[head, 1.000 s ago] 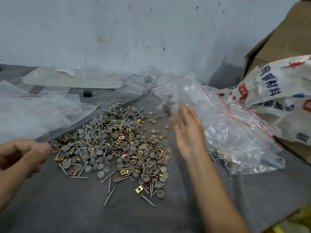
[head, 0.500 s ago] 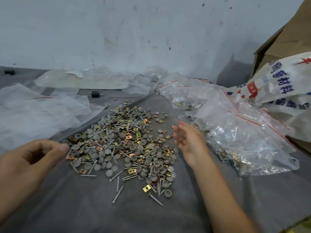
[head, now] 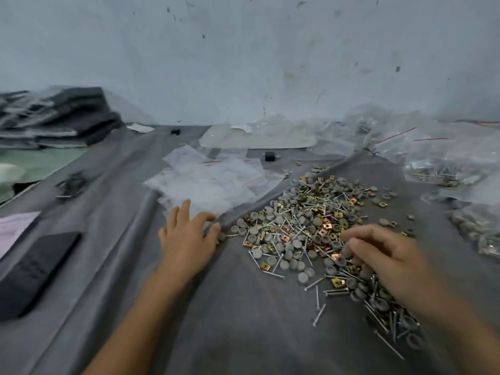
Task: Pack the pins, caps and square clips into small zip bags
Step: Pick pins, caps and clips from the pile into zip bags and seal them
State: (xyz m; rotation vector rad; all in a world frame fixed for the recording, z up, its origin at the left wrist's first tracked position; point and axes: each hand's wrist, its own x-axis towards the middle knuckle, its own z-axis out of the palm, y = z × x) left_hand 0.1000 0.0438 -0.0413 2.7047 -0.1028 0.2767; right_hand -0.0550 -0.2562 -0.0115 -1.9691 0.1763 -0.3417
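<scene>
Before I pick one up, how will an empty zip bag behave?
Probably floppy and very light: the zip bags are thin clear film lying flat and overlapping. Likely slippery too, so several may slide together under the left hand.

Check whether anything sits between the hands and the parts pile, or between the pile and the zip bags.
Nothing visible blocks either. The right hand curls into the pile, the left hand reaches the near edge of the zip bags, and only a low cloth fold runs between pile and bags.
</scene>
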